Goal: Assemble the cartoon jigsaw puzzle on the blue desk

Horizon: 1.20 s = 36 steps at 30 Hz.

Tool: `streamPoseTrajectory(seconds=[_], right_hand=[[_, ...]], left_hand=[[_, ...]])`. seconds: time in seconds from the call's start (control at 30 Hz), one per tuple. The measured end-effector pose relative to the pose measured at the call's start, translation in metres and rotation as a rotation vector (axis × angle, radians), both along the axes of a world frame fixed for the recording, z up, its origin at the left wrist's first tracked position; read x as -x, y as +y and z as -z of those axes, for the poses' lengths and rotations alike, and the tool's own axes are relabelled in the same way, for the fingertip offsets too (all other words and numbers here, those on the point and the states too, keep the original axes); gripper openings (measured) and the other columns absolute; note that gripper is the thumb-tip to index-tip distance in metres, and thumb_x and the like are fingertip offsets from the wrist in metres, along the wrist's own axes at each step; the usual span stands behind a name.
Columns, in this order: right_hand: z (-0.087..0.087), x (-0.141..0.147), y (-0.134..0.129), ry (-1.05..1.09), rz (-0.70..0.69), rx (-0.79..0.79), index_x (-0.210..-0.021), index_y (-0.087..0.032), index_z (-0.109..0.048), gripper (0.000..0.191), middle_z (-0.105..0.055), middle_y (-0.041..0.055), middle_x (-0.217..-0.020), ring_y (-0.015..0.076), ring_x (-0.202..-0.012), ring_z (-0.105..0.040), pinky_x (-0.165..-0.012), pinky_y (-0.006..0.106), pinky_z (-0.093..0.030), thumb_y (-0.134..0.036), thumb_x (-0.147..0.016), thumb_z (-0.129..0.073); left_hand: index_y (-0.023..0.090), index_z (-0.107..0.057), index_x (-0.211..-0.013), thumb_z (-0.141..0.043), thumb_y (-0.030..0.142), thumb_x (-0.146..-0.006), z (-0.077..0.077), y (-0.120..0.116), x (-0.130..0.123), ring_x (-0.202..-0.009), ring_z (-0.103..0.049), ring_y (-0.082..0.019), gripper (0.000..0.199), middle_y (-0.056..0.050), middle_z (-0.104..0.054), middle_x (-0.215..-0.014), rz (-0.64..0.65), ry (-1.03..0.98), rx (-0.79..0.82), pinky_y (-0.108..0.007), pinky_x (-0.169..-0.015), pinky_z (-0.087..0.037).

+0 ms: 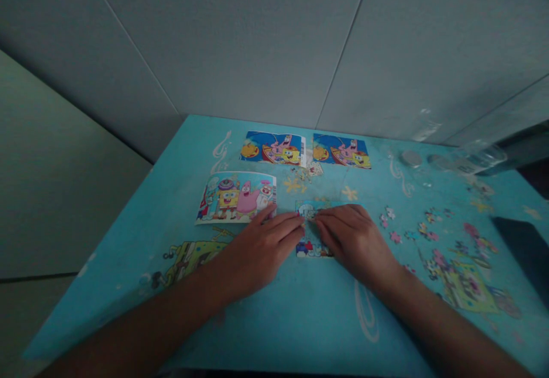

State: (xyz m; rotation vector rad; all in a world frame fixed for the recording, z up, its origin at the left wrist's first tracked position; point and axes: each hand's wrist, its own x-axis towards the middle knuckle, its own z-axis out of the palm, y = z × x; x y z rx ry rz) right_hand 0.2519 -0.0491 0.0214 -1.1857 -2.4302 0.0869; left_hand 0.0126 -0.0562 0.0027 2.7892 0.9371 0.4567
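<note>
A partly assembled puzzle (307,249) lies on the turquoise table between my hands. My left hand (263,246) reaches in from the left, its fingertips at the puzzle's left edge and its thumb side over the corner of a picture sheet (235,196); its fingers are stretched out and hold nothing. My right hand (354,235) covers the puzzle's right part, fingers bent together at its middle; what they pinch, if anything, is too small to make out. Loose puzzle pieces (395,237) are scattered to the right of my right hand.
At the back lie a blue picture sheet (274,148) and a matching blue puzzle (341,150). A round lid (412,158) and a clear plastic jar (482,158) are at the back right. A dark flat object (523,249) rests at the right. A wall stands behind the table (141,218).
</note>
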Motion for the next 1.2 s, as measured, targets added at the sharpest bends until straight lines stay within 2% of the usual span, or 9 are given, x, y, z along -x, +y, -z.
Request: streamPoseTrajectory(seconds=[0.13, 0.27, 0.5, 0.73, 0.9, 1.07, 1.2], right_hand=[[-0.002, 0.003, -0.001, -0.07, -0.028, -0.054, -0.098, -0.015, -0.074, 0.014, -0.078, 0.0093, -0.102, 0.0226, -0.092, -0.07, -0.089, 0.04, -0.05, -0.017, -0.099, -0.06], [-0.002, 0.006, 0.001, -0.079, -0.08, -0.093, -0.106, -0.015, -0.073, 0.016, -0.077, 0.0111, -0.112, 0.0227, -0.1, -0.072, -0.093, 0.04, -0.051, -0.015, -0.099, -0.058], [0.001, 0.006, 0.004, -0.138, -0.132, -0.117, -0.114, -0.016, -0.07, 0.019, -0.076, 0.0106, -0.118, 0.0244, -0.111, -0.07, -0.103, 0.046, -0.048, -0.013, -0.099, -0.057], [-0.004, 0.007, 0.0, -0.276, -0.163, -0.187, -0.119, -0.009, -0.067, 0.023, -0.074, 0.0156, -0.125, 0.0295, -0.117, -0.068, -0.107, 0.051, -0.048, -0.012, -0.1, -0.054], [-0.005, 0.008, -0.002, -0.314, -0.148, -0.197, -0.12, -0.009, -0.067, 0.025, -0.073, 0.0156, -0.127, 0.0301, -0.118, -0.068, -0.107, 0.052, -0.048, -0.012, -0.101, -0.051], [0.002, 0.004, -0.001, -0.217, -0.121, -0.132, -0.124, -0.01, -0.065, 0.026, -0.074, 0.0154, -0.123, 0.029, -0.116, -0.068, -0.103, 0.049, -0.051, -0.012, -0.1, -0.053], [0.007, 0.002, 0.002, -0.017, 0.0, 0.075, -0.122, -0.015, -0.066, 0.024, -0.075, 0.0121, -0.119, 0.0255, -0.112, -0.07, -0.099, 0.042, -0.054, -0.02, -0.105, -0.049]], left_hand=[[0.015, -0.06, -0.13, -0.036, 0.013, -0.106, 0.0, 0.001, -0.003, -0.135, -0.051, -0.023, 0.034, -0.009, -0.06, -0.14, -0.007, -0.005, 0.012, -0.051, -0.121, -0.027], [0.015, -0.061, -0.126, -0.035, 0.013, -0.106, -0.001, 0.002, -0.005, -0.131, -0.053, -0.023, 0.033, -0.01, -0.063, -0.134, -0.013, -0.033, 0.006, -0.051, -0.119, -0.031], [0.016, -0.059, -0.132, -0.035, 0.011, -0.105, -0.002, 0.001, -0.004, -0.133, -0.052, -0.023, 0.036, -0.011, -0.06, -0.137, -0.014, -0.038, 0.025, -0.053, -0.121, -0.031], [0.012, -0.06, -0.128, -0.039, 0.011, -0.103, -0.004, 0.001, -0.005, -0.127, -0.055, -0.025, 0.032, -0.013, -0.06, -0.131, -0.013, -0.094, 0.025, -0.05, -0.118, -0.04], [0.008, -0.06, -0.128, -0.041, 0.011, -0.103, -0.002, 0.002, -0.007, -0.126, -0.054, -0.025, 0.031, -0.015, -0.06, -0.128, -0.027, -0.14, 0.031, -0.047, -0.117, -0.044], [0.008, -0.059, -0.132, -0.04, 0.012, -0.104, 0.004, 0.008, -0.007, -0.134, -0.051, -0.027, 0.034, -0.015, -0.058, -0.138, -0.061, -0.109, -0.041, -0.051, -0.12, -0.039], [0.009, -0.059, -0.133, -0.038, 0.014, -0.106, 0.006, 0.01, -0.007, -0.133, -0.053, -0.028, 0.035, -0.015, -0.06, -0.139, -0.042, -0.076, -0.067, -0.054, -0.119, -0.04]])
